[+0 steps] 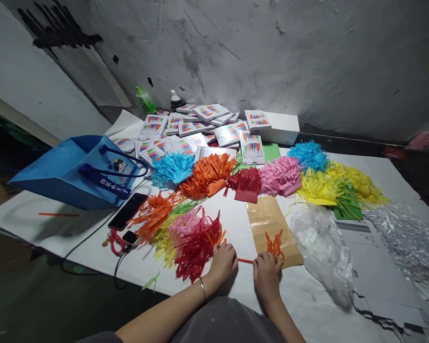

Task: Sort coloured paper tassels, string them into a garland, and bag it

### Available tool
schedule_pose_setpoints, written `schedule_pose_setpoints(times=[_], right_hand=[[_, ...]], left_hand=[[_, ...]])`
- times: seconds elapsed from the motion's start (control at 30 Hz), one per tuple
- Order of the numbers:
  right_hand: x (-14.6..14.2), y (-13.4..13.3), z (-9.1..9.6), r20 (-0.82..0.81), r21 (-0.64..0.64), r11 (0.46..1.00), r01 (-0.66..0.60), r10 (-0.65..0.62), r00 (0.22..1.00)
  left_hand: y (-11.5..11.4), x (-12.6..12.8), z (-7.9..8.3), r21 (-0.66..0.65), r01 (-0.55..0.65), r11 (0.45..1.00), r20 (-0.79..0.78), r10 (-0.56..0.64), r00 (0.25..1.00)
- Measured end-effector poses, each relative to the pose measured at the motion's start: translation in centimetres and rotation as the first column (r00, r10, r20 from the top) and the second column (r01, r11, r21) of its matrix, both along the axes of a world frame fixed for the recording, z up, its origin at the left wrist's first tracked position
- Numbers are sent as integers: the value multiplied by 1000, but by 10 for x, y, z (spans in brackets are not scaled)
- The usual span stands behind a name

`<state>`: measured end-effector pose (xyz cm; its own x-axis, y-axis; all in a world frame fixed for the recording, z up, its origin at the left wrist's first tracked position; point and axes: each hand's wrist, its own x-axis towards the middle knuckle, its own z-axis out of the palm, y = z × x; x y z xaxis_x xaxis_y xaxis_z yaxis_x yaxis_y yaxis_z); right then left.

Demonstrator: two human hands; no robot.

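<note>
Both my hands grip one orange paper tassel (245, 260), stretched sideways as a thin twisted strip with fringed ends sticking out past the fists. My left hand (224, 262), with a bracelet at the wrist, is closed round its left part. Closed round the right part is my right hand (267, 271), in front of a brown paper envelope (266, 216). Just left of my left hand lies a heap of red fringed tassels (196, 247), with pink, yellow and orange ones (155, 214) behind it. Fingertips are partly hidden from this angle.
Fringed paper bundles in orange (210, 174), red (246, 183), pink (280, 174), yellow (318, 186) and blue cross the table. Behind are several printed boxes (210, 112). A blue bag (71, 166), phone (127, 211) and cables stand left; clear plastic (321, 243) and silver tinsel (403, 238) lie right.
</note>
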<state>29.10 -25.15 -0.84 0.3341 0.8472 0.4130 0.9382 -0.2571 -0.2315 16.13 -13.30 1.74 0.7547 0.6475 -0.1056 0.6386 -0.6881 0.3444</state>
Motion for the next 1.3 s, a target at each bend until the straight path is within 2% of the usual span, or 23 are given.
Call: schedule_pose_setpoints(times=[0.1, 0.13, 0.3, 0.47, 0.57, 0.63, 0.7, 0.73, 0.8, 0.87, 0.97, 1.03, 1.17, 1.3], right_hand=[[-1, 4, 3, -27, -28, 996, 85, -86, 996], [-1, 4, 4, -32, -35, 997, 69, -70, 997], [-7, 3, 1, -14, -51, 986, -160, 160, 987], [-7, 14, -11, 66, -39, 965, -259, 262, 963], [0, 21, -13, 117, -21, 941, -337, 337, 934], [5, 22, -8, 135, -1, 926, -377, 373, 918], [9, 20, 1, 135, 23, 917, -398, 392, 910], [9, 18, 6, 129, 37, 915, -402, 395, 910], [10, 13, 17, 111, 71, 913, -402, 393, 913], [9, 7, 27, 87, 105, 913, -394, 386, 918], [9, -1, 40, 59, 159, 912, -379, 374, 926], [9, -6, 51, 37, 213, 904, -372, 373, 927], [11, -13, 72, -19, 266, 880, -393, 413, 911], [13, -19, 86, -15, 304, 857, -416, 441, 897]], left_hand=[[2, 4, 0, -18, -37, 999, -30, 37, 999], [4, 5, 0, -28, -39, 999, -38, 38, 999], [8, 6, 5, -94, -4, 996, -68, -3, 998], [14, 9, 12, -196, 7, 981, -88, -25, 996], [22, 14, 14, -296, -22, 955, -107, -10, 994], [30, 18, 15, -396, -49, 917, -119, 1, 993], [38, 20, 17, -534, -61, 843, -117, -2, 993], [42, 20, 18, -615, -60, 786, -109, -9, 994], [46, 19, 21, -774, -52, 631, -83, -20, 996], [45, 16, 24, -895, -47, 444, -62, -19, 998], [35, 12, 29, -980, -39, 195, -36, 23, 999], [26, 10, 35, -997, -15, 74, -9, 77, 997], [13, 10, 48, -994, 21, -106, 5, 148, 989], [11, 8, 62, -978, 34, -205, 2, 155, 988]])
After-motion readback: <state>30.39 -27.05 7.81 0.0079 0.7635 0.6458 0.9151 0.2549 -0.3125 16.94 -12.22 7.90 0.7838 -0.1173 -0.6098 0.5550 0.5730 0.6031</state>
